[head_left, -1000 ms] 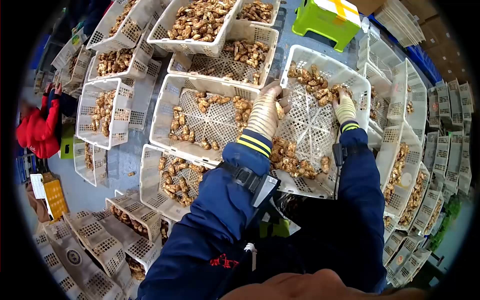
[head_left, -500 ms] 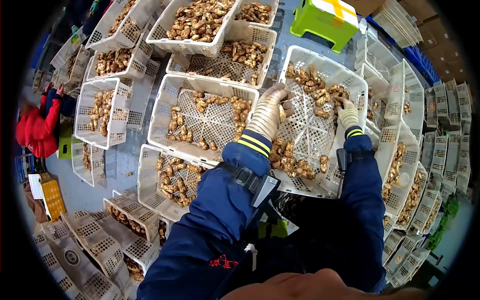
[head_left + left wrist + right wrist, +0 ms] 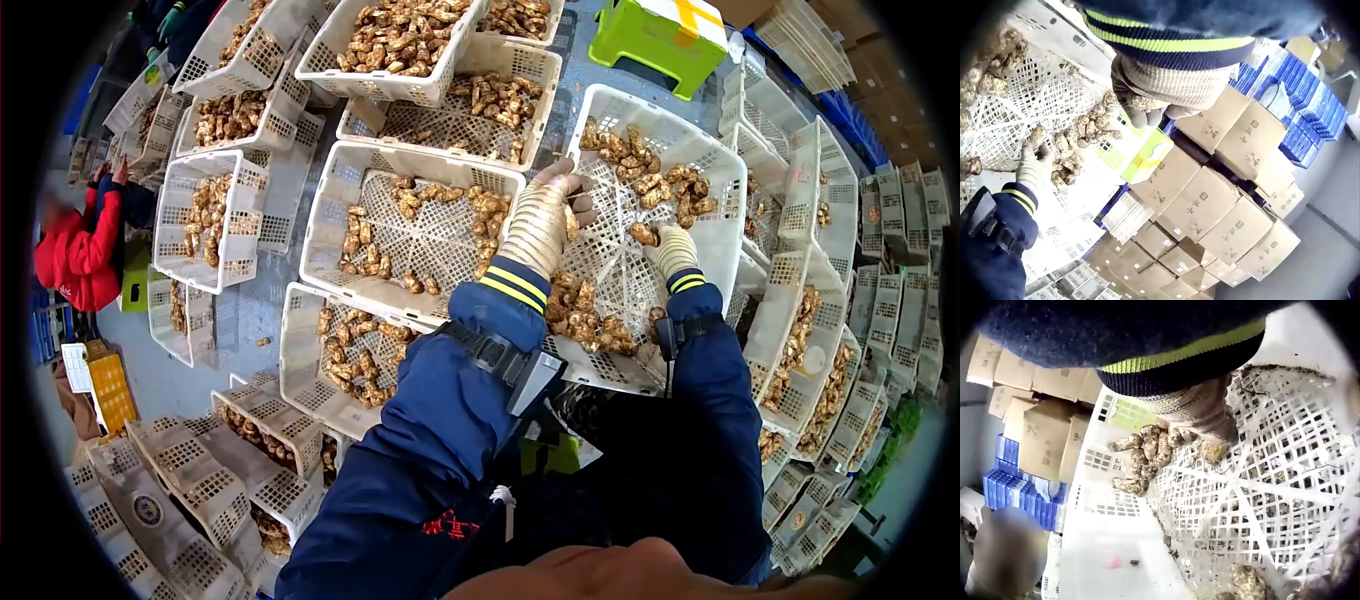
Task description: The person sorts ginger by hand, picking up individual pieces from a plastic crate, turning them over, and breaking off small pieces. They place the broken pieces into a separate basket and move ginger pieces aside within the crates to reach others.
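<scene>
In the head view, a white perforated basket point(image 3: 738, 215) holds knobbly brown-and-cream mushrooms point(image 3: 625, 150). My gloved left hand point(image 3: 540, 222) is over its left edge, fingers curled round a mushroom point(image 3: 572, 223); the left wrist view shows this mushroom point(image 3: 1146, 104) partly covered by the hand point(image 3: 1169, 87). Inside the basket, my gloved right hand point(image 3: 674, 250) pinches another mushroom point(image 3: 643, 234) near the middle. That mushroom point(image 3: 1214, 452) shows at the fingertips of my right hand point(image 3: 1200, 415) in the right wrist view, beside a cluster point(image 3: 1150, 447).
Another mushroom basket point(image 3: 315, 215) adjoins on the left, with stacked baskets point(image 3: 300, 65) beyond. More stacks line the right point(image 3: 815, 300). A green stool point(image 3: 645, 45) stands past the far edge. A person in red point(image 3: 80, 255) is at far left.
My right hand has come back from the far-right mushrooms towards the basket's middle, now with a mushroom at its fingertips. More mushrooms show at the far right. My left hand has barely moved.
</scene>
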Tool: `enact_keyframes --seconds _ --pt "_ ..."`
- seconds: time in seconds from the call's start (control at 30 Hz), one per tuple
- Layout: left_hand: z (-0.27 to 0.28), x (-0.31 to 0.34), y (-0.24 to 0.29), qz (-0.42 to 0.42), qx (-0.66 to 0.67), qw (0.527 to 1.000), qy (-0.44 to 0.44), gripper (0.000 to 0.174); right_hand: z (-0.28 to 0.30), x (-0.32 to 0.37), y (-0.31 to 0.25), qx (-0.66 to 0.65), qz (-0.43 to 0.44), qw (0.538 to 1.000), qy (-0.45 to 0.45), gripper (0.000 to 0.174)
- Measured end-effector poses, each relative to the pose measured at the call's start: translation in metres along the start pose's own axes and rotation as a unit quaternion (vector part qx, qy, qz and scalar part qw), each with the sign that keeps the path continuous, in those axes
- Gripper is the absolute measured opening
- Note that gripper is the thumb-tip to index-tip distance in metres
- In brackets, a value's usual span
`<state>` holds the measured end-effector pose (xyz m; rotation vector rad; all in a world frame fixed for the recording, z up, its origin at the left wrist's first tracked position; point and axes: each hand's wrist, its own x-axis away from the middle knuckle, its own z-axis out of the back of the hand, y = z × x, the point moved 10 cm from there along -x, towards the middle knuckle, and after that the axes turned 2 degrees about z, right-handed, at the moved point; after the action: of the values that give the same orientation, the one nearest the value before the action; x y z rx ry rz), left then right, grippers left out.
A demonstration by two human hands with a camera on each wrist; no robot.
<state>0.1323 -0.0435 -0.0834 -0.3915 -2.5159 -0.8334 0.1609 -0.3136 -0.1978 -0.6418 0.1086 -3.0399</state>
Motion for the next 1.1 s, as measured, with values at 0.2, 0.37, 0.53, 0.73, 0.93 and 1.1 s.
enact_keyframes --seconds 0.2,0.37,0.53,0.73,0.93,1.1 --pt "-0.002 0.003 0.003 0.006 -0.004 1.0 0.01 0.049 -0.007 -0.002 0.0 -0.059 0.021 0.997 0.054 0.045" --pt "0.001 0.0 0.003 -0.016 -0.004 1.0 -0.004 0.049 -0.019 0.041 -0.034 -0.696 0.023 0.704 -0.139 0.063" --pt "0.004 -0.006 -0.004 -0.007 0.008 1.0 -0.014 0.05 0.009 0.079 -0.079 -0.783 0.09 0.577 -0.213 0.067" --pt "-0.021 0.001 -0.018 0.016 -0.258 0.959 -0.117 0.055 0.031 0.093 -0.099 -0.804 0.101 0.552 -0.196 0.069" --pt "-0.051 0.016 -0.029 -0.041 -0.451 0.854 -0.257 0.054 0.039 0.107 -0.111 -0.729 0.133 0.623 -0.25 0.068" --pt "-0.052 0.017 -0.025 -0.035 -0.47 0.857 -0.208 0.043 0.052 0.115 -0.118 -0.714 0.129 0.639 -0.257 0.071"
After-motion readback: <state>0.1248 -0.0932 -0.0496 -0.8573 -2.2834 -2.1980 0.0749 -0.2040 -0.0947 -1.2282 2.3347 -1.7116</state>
